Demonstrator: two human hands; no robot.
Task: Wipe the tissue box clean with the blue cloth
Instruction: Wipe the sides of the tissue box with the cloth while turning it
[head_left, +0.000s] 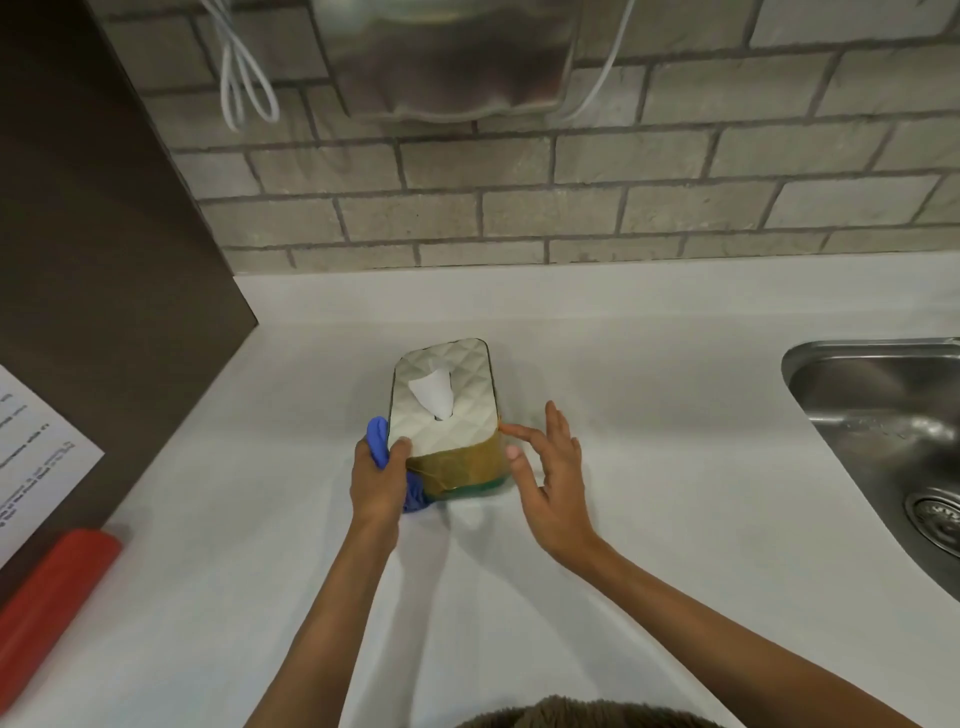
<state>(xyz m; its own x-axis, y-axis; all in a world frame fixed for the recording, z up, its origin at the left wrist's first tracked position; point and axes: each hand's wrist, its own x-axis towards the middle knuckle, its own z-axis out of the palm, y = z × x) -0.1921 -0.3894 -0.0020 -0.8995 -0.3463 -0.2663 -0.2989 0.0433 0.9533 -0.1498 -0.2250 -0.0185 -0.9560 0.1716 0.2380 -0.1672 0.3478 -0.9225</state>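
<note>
The tissue box (457, 462) stands upright in the middle of the white counter (649, 441). It has a quilted white lid with a tissue poking out, and a yellow-green clear body. My left hand (376, 480) presses the bunched blue cloth (382, 441) against the box's left side, thumb on the lid's near corner. My right hand (550, 478) is at the box's right side with fingers spread, fingertips at its right edge, holding nothing.
A steel sink (883, 431) is set into the counter at the right. A dark panel (93, 260) with a printed sheet stands at the left, a red object (47, 597) below it. A brick wall (571, 208) with a metal dispenser and cables runs behind.
</note>
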